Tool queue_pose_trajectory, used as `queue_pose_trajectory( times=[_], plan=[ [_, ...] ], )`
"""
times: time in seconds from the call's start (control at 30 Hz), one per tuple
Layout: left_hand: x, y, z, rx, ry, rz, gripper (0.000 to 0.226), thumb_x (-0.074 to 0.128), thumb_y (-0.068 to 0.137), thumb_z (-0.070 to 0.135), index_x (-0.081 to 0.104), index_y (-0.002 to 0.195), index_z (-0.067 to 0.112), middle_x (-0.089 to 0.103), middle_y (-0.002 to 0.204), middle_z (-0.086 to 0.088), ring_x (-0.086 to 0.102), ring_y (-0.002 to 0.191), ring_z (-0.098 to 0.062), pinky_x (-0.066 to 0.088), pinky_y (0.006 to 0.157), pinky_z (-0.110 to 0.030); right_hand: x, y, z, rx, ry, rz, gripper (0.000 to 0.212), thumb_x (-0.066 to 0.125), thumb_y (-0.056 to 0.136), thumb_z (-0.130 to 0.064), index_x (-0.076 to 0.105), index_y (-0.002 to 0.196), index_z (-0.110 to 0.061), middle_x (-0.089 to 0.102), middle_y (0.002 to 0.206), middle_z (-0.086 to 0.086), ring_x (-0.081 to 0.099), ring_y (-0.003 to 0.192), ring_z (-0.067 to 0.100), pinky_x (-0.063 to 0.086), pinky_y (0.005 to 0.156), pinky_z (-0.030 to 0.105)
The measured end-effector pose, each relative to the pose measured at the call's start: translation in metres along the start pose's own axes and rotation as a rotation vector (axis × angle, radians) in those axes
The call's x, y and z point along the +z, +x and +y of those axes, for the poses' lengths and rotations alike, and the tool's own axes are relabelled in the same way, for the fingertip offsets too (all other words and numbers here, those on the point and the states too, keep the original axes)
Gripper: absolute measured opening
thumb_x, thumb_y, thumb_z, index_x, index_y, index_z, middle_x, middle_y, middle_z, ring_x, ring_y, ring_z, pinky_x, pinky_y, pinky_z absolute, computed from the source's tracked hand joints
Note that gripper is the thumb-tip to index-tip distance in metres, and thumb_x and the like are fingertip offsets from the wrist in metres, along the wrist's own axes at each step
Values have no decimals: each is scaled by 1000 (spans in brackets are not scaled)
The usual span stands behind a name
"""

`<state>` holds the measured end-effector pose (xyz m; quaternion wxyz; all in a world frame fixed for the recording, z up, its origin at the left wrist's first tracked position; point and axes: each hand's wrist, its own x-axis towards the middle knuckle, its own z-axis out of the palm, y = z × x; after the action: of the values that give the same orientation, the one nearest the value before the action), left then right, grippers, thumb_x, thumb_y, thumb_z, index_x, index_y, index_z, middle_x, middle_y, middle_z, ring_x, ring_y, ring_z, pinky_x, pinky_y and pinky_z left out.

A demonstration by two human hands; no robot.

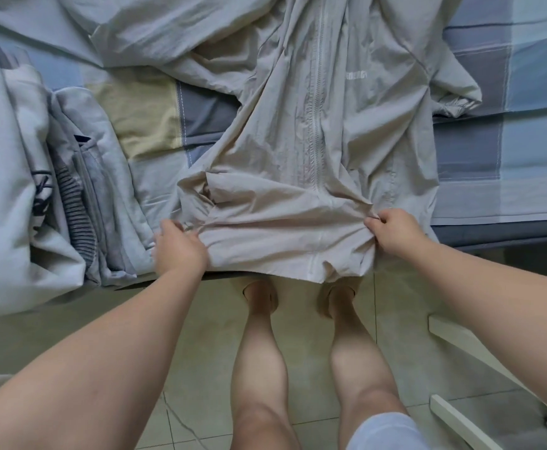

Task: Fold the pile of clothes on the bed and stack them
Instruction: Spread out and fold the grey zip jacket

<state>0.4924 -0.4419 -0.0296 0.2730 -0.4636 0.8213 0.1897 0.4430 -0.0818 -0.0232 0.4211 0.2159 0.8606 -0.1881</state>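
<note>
Jacket (314,141) hem hides both hands' fingers (374,222); top cut off.

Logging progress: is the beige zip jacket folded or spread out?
Spread out, unfolded: the jacket lies front up along the bed, zip showing, its hem gripped by the left hand and right hand.

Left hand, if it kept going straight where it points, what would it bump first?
Probably the beige jacket it grips: the left hand points into its bunched hem, with the checked bedsheet beyond.
</note>
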Motion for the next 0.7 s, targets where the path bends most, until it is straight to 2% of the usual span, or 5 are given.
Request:
queue_pose_trajectory(
  times=[0.13, 0.37, 0.47, 0.57, 0.7],
  plan=[
    [-7, -30, 18, 421, 150, 164, 49, 63, 88, 20, 48, 134, 17, 41, 147, -10, 36, 134, -37, 30, 108, -51, -17, -1, 24, 36, 23, 150, 42, 50, 97, -54, 61, 113, -17, 60, 121, 12, 54, 114, 34, 45, 94, 45],
    [52, -87, 109, 1080, 200, -94, 34, 69, 81, 16, 65, 115, 14, 58, 134, -10, 51, 122, -36, 48, 93, -49, -67, 35, 54, 168, 353, 252, 101, 69, 89, -52, 8, 160, -16, 14, 166, 11, 18, 151, 32, 21, 120, 48],
    [90, -108, 151, 1088, 228, -196, 42, 68, 85, 30, 60, 126, 21, 50, 146, -10, 49, 129, -33, 45, 100, -46, -85, 70, 47, 184, 591, 241, 86, 70, 89, -49, 27, 152, -10, 40, 149, 12, 42, 135, 29, 36, 110, 38],
    [122, -120, 178, 918, 323, -288, 55, 60, 89, 40, 44, 141, 31, 28, 161, -8, 44, 135, -34, 40, 106, -42, -98, 99, 45, 97, 619, 199, 26, 69, 93, -33, 61, 99, -10, 58, 92, 4, 53, 83, 20, 44, 72, 29],
    [137, -135, 195, 718, 421, -275, 63, 56, 91, 45, 30, 149, 38, 16, 166, -6, 38, 140, -35, 38, 109, -50, -126, 114, 87, 63, 590, 142, 30, 64, 94, -24, 55, 69, -11, 59, 73, 15, 57, 68, 30, 50, 65, 33]
  ],
)
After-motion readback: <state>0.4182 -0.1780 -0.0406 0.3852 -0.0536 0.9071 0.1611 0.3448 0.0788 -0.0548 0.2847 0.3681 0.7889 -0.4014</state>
